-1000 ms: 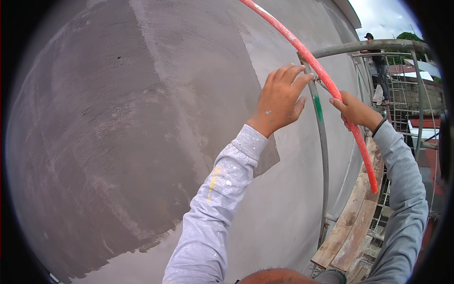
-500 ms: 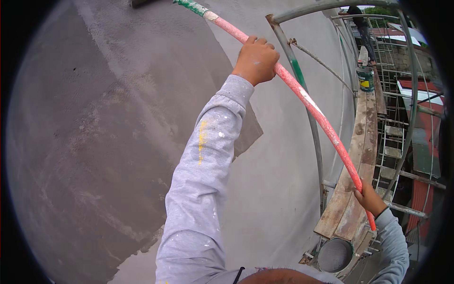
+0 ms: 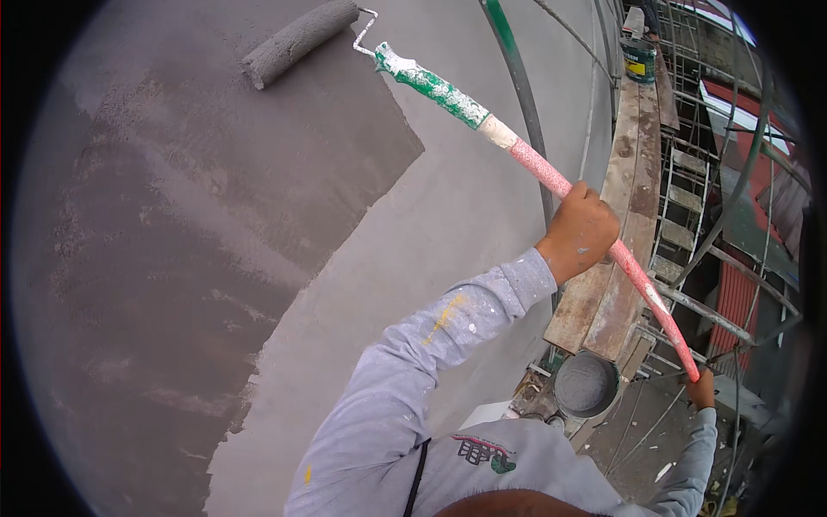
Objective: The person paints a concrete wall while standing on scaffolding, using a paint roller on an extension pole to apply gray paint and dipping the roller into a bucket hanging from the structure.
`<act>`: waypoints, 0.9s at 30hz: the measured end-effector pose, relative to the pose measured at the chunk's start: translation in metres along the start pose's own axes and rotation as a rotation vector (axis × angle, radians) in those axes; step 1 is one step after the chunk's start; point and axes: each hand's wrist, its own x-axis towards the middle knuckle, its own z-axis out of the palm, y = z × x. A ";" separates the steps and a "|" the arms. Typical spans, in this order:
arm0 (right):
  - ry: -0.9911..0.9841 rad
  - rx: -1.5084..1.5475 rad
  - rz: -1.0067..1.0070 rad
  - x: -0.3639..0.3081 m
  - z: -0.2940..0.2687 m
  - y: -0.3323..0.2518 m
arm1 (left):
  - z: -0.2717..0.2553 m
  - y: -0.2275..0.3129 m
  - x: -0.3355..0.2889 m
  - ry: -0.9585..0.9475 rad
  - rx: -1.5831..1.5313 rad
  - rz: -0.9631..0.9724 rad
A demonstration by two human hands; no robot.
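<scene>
A long-handled paint roller runs across the view. Its grey-coated roller sleeve (image 3: 301, 41) lies against the wall (image 3: 336, 293) at the upper left, where dark wet-looking grey meets a paler grey. From the wire frame, a green, white-splashed grip (image 3: 435, 90) leads into a pink extension pole (image 3: 642, 280). My left hand (image 3: 581, 231) is closed round the upper part of that pole. Lower right, my right hand (image 3: 702, 389) grips its bottom end, fingers partly hidden. Both sleeves are grey; the left one carries paint specks.
Wooden scaffold planks (image 3: 616, 258) run along the wall on the right. A round bucket of grey paint (image 3: 587, 385) stands at their near end, a dark green paint can (image 3: 639, 60) at the far end. Metal scaffold tubes (image 3: 521, 82) rise beside the planks. Roofs and ground lie below.
The roller head has come down into view at the upper left. Both hands have moved lower and to the right with the pole, and the view has shifted, showing more ground.
</scene>
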 end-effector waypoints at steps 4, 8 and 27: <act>0.054 -0.190 0.033 -0.042 -0.033 0.069 | 0.039 0.062 -0.015 -0.049 -0.126 -0.049; 0.059 -0.294 0.091 -0.079 -0.083 0.102 | 0.062 0.116 -0.026 -0.075 -0.251 -0.083; 0.148 -0.247 0.059 -0.060 -0.029 0.084 | 0.038 0.073 -0.001 -0.143 -0.293 -0.057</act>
